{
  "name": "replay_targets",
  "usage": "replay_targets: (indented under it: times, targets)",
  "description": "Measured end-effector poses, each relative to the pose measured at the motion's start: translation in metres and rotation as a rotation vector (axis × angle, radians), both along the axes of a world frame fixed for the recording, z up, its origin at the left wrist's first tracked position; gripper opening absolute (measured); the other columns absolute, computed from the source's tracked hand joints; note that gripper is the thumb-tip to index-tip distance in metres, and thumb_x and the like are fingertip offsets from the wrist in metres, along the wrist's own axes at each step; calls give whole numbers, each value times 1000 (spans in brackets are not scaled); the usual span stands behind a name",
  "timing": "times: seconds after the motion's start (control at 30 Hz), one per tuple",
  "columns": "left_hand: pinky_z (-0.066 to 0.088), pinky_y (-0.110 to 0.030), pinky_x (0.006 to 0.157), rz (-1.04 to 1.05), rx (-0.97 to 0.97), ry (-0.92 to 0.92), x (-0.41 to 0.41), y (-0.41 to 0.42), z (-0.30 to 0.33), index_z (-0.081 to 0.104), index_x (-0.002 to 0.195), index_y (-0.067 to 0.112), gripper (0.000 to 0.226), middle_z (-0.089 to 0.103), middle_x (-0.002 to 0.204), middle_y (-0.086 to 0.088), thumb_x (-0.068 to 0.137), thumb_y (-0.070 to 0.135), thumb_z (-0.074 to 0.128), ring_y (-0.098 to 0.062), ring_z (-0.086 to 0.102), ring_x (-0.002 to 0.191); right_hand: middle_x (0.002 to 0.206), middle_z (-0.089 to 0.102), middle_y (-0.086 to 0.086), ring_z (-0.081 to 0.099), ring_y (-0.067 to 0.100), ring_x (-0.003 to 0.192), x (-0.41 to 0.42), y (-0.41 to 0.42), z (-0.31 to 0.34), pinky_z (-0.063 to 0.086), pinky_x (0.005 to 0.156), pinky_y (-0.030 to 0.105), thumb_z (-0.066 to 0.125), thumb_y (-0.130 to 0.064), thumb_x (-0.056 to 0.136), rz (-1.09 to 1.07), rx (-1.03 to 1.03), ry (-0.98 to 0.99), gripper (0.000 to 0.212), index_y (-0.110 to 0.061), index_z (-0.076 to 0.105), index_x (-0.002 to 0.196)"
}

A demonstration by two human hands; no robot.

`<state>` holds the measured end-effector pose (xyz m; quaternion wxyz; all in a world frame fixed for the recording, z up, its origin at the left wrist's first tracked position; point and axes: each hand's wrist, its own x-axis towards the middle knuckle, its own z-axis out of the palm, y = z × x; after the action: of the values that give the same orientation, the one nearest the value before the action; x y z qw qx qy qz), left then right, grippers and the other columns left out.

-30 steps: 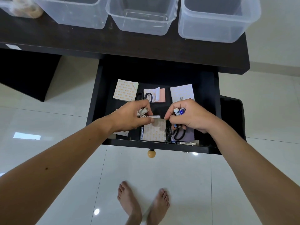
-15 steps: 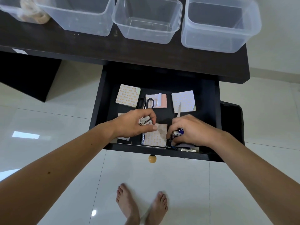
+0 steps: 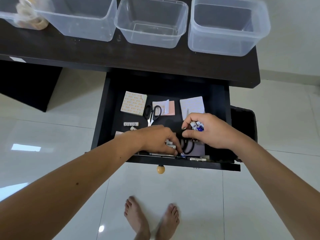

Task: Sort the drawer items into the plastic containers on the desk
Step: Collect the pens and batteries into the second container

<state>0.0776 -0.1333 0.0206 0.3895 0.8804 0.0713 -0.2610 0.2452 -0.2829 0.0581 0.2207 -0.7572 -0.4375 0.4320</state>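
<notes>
Both hands work inside the open drawer (image 3: 110, 108) below the tabletop (image 3: 69, 52). The right hand (image 3: 207, 130) has its grip closed on a small bundle of batteries (image 3: 196, 126), white and blue ends poking out above the thumb. The left hand (image 3: 159, 140) lies low at the drawer's front edge, its grip narrowed, fingertips pinching at a small item near the front rail; white battery-like pieces show under its palm, though I cannot tell exactly what it has hold of.

Just beyond the left grip lie a loose battery (image 3: 131, 124) and black-handled scissors (image 3: 152, 112); further back sit three sticky-note pads (image 3: 133, 103). A second pair of scissors (image 3: 187, 147) lies between the two grips. Well beyond both, the clear containers (image 3: 152, 23) stand on the tabletop; the three nearest appear empty.

The risks, as I judge them: the right grip looks full, so adding another battery could let one slip and roll under the pads or off onto the floor. The left fingertips work close to the scissor handles, which could snag and drag along. Lifting overloaded hands up to the containers could scatter pieces.
</notes>
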Motion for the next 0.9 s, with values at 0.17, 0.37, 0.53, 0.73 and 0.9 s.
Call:
replay_targets:
  times: [0.17,0.37,0.53,0.73,0.9]
  targets:
    - [50,-35,103,13,-3,103,0,-7,-8,77,122,44,24,72,128,16,99,42,70,-12,63,118,88,70,-11,71,10,61,0,-5,5,59,68,29,71,-33,100,-12,-35,53,6,-38,70,103]
    - [52,-36,101,62,-51,121,0,-8,-13,79,115,42,20,72,121,15,97,44,71,-10,63,111,91,74,-8,78,17,67,-1,-3,9,65,78,39,75,-27,98,-30,-32,102,8,-34,73,100]
    - [50,-37,105,75,-111,137,-2,-8,-13,76,116,45,24,70,125,18,97,56,66,-10,62,117,83,76,-9,77,23,65,0,-4,8,63,81,49,79,-29,95,-20,-36,105,8,-35,74,95]
    - [51,-36,100,88,-119,104,-3,-9,-8,75,110,37,15,68,112,18,97,45,70,-9,61,108,83,75,-10,74,23,61,2,-4,7,62,78,48,79,-30,94,-10,-29,124,8,-37,75,96]
    - [51,-32,77,189,-109,130,-22,6,-1,64,99,37,6,66,93,12,99,42,66,-14,65,90,79,76,-6,63,12,54,-7,3,6,55,63,37,78,-34,94,8,-47,131,8,-41,75,97]
